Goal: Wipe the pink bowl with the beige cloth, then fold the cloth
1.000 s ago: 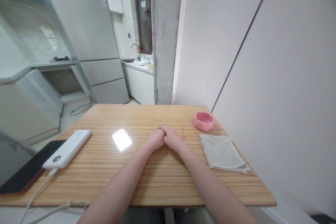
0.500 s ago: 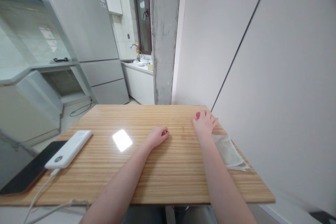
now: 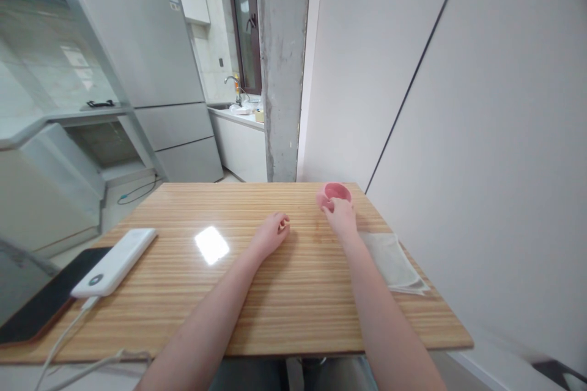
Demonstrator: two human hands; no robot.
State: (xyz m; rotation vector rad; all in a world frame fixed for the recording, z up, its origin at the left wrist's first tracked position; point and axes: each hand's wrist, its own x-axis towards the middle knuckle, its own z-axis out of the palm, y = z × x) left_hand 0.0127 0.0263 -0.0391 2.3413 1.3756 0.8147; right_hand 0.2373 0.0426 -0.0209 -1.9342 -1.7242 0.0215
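Pink dish (image 3: 337,192) at centre-right of frame, above far edge of worktop (image 3: 257,293), tilted, held by right hand (image 3: 340,215) with fingers curled round its near rim. Folded cloth (image 3: 392,261) just right of that wrist. Left hand (image 3: 273,232) loosely curled, holding nothing, resting on worktop left of dish, apart from it.

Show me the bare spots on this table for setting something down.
Table is bare between power bank and left hand, and along the near edge between the forearms. It is crowded on the right: right hand holds pink dish beside folded cloth.
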